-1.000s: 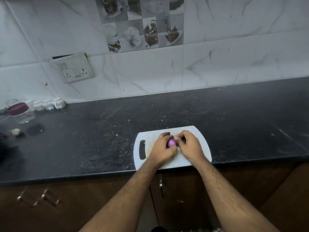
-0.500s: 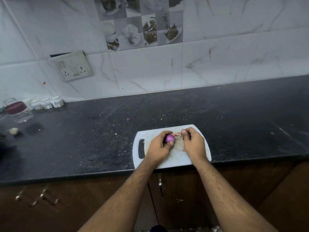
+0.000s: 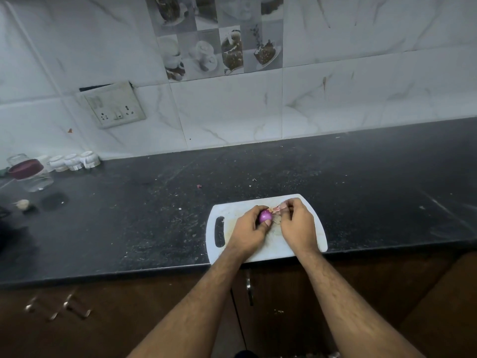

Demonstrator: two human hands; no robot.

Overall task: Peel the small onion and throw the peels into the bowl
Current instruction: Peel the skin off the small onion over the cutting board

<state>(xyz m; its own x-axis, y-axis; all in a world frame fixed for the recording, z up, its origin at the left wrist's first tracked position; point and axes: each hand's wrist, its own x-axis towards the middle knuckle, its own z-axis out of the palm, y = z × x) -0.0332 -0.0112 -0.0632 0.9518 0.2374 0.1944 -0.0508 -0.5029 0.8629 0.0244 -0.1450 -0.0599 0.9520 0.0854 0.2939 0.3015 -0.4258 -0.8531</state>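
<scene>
A small purple onion is held over the white cutting board between the fingers and thumb of my left hand. My right hand sits just right of it, its fingertips pinched on a thin strip of pinkish peel still joined to the onion's top. The onion's bared side looks glossy and purple. No bowl shows in this view.
The board lies at the front edge of a black stone counter speckled with crumbs. At the far left stand a glass jar with a dark red lid, small white cups and a garlic-like piece. A tiled wall rises behind.
My right hand has drawn away from the onion to the right and up, pulling a strip of peel off it. My left hand keeps its hold on the onion.
</scene>
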